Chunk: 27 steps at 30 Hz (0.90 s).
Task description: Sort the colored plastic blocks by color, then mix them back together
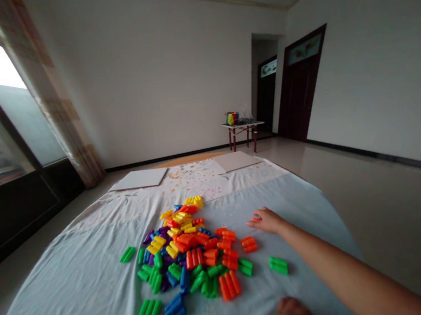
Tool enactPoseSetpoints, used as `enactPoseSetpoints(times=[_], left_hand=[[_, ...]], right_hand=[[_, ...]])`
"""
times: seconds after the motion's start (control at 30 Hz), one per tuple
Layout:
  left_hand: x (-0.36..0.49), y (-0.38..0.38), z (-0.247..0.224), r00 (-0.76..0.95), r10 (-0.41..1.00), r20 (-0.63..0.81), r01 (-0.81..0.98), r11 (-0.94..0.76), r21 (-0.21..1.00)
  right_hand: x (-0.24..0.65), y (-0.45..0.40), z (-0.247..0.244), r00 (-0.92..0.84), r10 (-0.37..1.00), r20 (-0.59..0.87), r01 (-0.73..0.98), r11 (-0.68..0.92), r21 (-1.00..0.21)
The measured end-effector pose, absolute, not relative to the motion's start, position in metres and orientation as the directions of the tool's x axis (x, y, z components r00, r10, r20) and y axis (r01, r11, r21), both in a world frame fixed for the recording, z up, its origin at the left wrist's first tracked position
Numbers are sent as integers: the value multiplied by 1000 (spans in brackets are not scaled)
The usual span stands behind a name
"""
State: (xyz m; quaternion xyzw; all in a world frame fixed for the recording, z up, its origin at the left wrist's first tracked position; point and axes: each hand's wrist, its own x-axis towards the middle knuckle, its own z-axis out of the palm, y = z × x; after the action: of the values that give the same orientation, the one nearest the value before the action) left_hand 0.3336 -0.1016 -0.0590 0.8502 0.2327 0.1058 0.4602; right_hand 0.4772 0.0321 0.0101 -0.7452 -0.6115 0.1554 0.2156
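1. The right hand (266,221) reaches out over the cloth, fingers drawn together, with a small orange plastic block (256,218) pinched at the fingertips. It seems to have hold of that one piece, though the fingers hide most of it.
2. The left hand (292,314) sits at the bottom edge of the view, cut off by the frame. Its grip cannot be made out – open or closed, I can't tell.
3. The heap of ribbed plastic building blocks (190,250) – orange, yellow, green, blue and purple – lies on the pale blue cloth (77,286), left of the right hand and not touching it.
4. Just beside the heap, an orange block pair (248,244) and a green block pair (278,265) lie apart from it, nearest the right hand.
5. Beyond, two white boards (137,179) (235,161) rest on a stained, floral-patterned cloth (198,181).
6. Far off, a red-legged side table (243,132) holds a multicoloured bag (232,118) – any writing on it is too small to read.
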Motion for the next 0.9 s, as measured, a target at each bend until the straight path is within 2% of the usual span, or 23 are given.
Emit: enactPoseSetpoints(times=[0.13, 0.27, 0.37, 0.43, 0.5, 0.63, 0.7, 0.8, 0.9], left_hand=[[347, -110, -74, 788, 610, -84, 481, -525, 702], [344, -118, -84, 803, 597, 4, 467, -633, 618], [318, -116, -71, 852, 522, 43, 411, -717, 563], [286, -110, -44, 927, 343, 155, 236, -851, 470], [246, -103, -7, 847, 363, 388, 198, -894, 403], [161, -75, 56, 430, 722, 542, 517, -689, 508], [121, -54, 63, 155, 809, 567, 638, -520, 568], [69, -21, 49, -134, 835, 534, 737, -276, 616], [36, 5, 26, -225, 856, 466, 812, -100, 575]], right_hand=[[442, 26, 12, 123, 992, 9, 846, -100, -524], [396, 26, 18, -64, 998, -13, 794, 43, -606], [360, 29, 22, -131, 991, -24, 708, 76, -702], [336, 31, 25, -142, 990, -29, 642, 69, -764], [314, 33, 32, -174, 985, -6, 562, 95, -822], [296, 30, 53, -364, 930, 43, 334, 174, -926], [309, 26, 63, -358, 930, 84, 307, 202, -930], [358, 12, 69, -199, 959, 199, 509, 275, -816], [424, -17, 57, -105, 989, 101, 754, 145, -640]])
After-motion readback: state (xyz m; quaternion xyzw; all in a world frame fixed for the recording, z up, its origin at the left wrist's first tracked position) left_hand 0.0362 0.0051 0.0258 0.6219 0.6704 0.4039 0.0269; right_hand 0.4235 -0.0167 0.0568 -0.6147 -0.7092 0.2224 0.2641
